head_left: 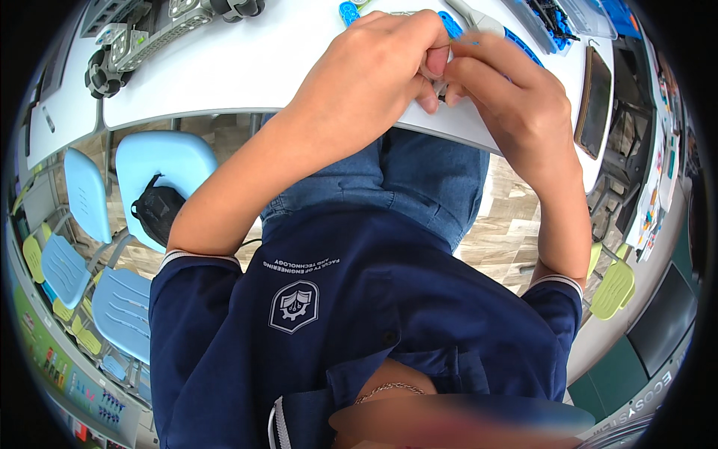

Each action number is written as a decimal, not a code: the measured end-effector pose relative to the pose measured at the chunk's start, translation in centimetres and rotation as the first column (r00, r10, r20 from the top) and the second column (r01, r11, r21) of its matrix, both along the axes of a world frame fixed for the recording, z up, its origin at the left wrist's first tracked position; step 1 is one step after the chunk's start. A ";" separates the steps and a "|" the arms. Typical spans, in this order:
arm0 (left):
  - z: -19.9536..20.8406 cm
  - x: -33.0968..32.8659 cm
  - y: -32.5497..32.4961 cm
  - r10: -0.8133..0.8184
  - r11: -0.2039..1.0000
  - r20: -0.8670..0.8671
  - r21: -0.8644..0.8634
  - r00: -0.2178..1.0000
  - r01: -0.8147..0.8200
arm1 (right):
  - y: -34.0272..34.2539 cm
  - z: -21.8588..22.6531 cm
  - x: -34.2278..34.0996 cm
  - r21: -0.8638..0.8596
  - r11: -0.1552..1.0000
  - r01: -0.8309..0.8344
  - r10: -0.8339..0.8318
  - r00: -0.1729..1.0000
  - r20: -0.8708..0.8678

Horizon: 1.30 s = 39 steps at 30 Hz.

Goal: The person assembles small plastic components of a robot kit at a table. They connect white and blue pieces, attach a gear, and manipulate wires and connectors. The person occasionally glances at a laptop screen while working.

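Above the front edge of the white table [217, 82], my left hand [378, 71] and my right hand [520, 93] meet, fingertips almost touching. Both are closed in a pinch. A small greyish bit shows between the fingers, but most of it is hidden and I cannot name it. Just behind the fingers lies a blue plastic piece [450, 25], partly covered by my hands. Past my right knuckles runs a curved blue strip [523, 47] beside a grey part. Another blue piece with holes [348, 13] sits beyond my left hand.
A grey perforated frame [153, 49] with a dark roller wheel [105, 73] stands at the table's left. Far right, a tray holds black parts [553, 26]; a dark phone-like slab [593, 103] lies by the edge. On a light-blue chair [168, 150] rests a black bag [158, 211].
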<state>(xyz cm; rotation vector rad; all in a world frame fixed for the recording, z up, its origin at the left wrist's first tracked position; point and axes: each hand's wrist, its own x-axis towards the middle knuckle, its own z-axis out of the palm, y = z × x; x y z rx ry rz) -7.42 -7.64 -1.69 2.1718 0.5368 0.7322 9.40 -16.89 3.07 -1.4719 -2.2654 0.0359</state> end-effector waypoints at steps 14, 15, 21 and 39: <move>0.0 -0.1 0.1 0.020 0.998 -0.003 0.063 1.000 -0.019 | 0.5 -0.6 -0.9 0.125 0.992 0.005 -0.011 0.999 0.042; 0.0 -0.1 0.1 0.020 0.999 -0.015 0.041 1.000 -0.019 | 0.4 -0.6 -1.0 0.137 0.991 0.001 -0.010 0.998 0.066; 0.1 -0.1 0.1 0.017 1.000 -0.028 0.009 0.999 -0.017 | 0.4 -0.5 -1.2 0.140 0.990 -0.004 -0.008 0.996 0.084; -0.2 -0.1 0.7 -0.083 0.996 0.076 -0.006 0.994 0.084 | 0.2 -0.3 -1.7 0.084 0.995 0.043 -0.048 0.998 0.050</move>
